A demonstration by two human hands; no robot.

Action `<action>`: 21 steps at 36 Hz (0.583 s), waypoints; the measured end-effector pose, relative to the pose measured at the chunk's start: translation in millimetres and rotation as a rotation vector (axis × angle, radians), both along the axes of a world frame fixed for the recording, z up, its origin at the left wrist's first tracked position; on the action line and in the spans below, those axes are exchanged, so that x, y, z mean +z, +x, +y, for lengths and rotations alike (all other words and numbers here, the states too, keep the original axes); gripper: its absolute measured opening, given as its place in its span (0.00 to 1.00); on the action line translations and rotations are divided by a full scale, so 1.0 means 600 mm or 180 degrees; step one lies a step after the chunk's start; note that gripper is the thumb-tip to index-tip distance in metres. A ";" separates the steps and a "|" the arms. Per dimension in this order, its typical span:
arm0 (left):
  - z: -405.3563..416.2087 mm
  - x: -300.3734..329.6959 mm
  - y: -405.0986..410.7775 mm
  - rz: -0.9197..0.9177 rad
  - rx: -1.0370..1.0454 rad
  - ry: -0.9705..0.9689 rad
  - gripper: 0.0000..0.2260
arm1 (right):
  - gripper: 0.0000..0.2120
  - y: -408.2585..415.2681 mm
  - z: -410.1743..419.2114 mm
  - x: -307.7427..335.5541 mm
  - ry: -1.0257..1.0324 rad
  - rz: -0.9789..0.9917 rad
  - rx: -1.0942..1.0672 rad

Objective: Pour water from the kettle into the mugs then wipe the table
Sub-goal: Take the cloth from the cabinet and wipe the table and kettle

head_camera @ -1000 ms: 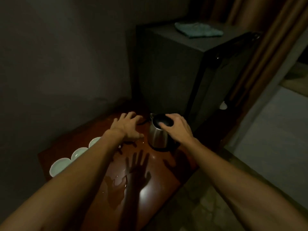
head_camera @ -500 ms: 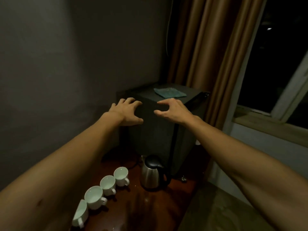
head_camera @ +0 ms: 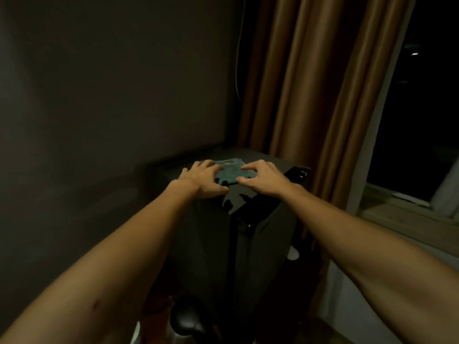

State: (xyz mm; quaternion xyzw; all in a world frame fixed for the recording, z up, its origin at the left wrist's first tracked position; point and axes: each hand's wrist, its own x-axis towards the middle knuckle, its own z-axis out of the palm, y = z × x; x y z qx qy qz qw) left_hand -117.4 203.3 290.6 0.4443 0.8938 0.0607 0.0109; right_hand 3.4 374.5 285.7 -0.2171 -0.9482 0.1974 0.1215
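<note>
While both hands [head_camera: 238, 178] flank cloth [head_camera: 229, 173], cabinet edge [head_camera: 232, 212] near

A small teal cloth [head_camera: 229, 172], folded flat with a mottled, nubby texture, lies on the dark top of a tall black cabinet [head_camera: 263, 160] in the far corner, partly hidden at its left and right edges by the hands over it. At the near bottom edge, the black domed lid of a steel kettle [head_camera: 185, 319] shows below the cabinet front; its body is mostly out of frame. A pale sliver beside it at the left cannot be made out clearly.
</note>
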 end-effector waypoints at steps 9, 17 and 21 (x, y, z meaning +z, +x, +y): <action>0.111 -0.030 -0.062 -0.0170 0.0121 -0.0018 0.28 | 0.43 -0.099 0.092 -0.033 -0.0202 -0.0064 0.0448; 0.103 -0.025 -0.050 -0.0384 0.0166 -0.0225 0.34 | 0.39 -0.078 0.082 -0.029 -0.0054 -0.0253 0.0713; 0.072 -0.030 -0.011 -0.0448 0.0131 -0.0200 0.40 | 0.33 -0.038 0.045 -0.020 -0.0012 -0.0294 0.0678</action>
